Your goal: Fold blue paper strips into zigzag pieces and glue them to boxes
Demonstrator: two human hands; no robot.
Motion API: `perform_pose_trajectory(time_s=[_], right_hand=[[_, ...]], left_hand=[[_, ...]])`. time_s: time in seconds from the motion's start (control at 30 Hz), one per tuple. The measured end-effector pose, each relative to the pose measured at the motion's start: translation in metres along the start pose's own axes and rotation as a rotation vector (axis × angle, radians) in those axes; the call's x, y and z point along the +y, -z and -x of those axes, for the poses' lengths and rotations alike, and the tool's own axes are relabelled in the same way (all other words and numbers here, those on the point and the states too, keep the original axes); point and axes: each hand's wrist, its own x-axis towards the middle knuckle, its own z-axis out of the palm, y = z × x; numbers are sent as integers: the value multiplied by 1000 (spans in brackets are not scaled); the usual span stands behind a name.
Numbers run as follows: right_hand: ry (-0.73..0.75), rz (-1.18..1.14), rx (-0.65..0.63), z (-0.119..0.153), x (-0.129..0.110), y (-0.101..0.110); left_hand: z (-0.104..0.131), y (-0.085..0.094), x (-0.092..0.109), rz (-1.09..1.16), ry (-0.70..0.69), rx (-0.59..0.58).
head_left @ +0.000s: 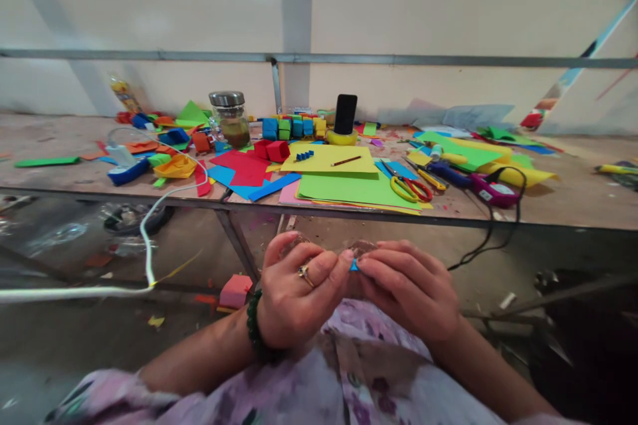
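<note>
Between the fingertips of both hands, in front of the table edge, is a small blue piece (354, 265), perhaps foam or paper; most of it is hidden. My left hand (299, 292), with a ring and a dark green bead bracelet, is closed with thumb and forefinger at the piece's left side. On the other side, the fingertips of my right hand (411, 285) pinch it. Beyond the hands, a yellow sheet (329, 166) carries a small blue zigzag piece (305, 155) and a pencil (345, 161).
Scissors (411, 189) and a purple hot-glue gun (491, 190) with a black cord lie at right. Left are a lidded glass jar (234, 126) and a white cable (146, 232). A phone (345, 114) stands behind, near colored blocks (294, 127). A pink block (236, 291) sits below.
</note>
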Motion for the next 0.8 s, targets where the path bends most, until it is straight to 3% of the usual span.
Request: perform_pose_trajectory(time_s=[0.4, 0.63, 0.8], right_hand=[[25, 80, 27, 3, -4, -1], [-34, 142, 77, 5, -10, -9], [-38, 91, 17, 7, -6, -8]], left_hand=[[-2, 0, 7, -22, 4, 8], [-1, -3, 9, 39, 73, -55], [-1, -3, 4, 98, 133, -79]])
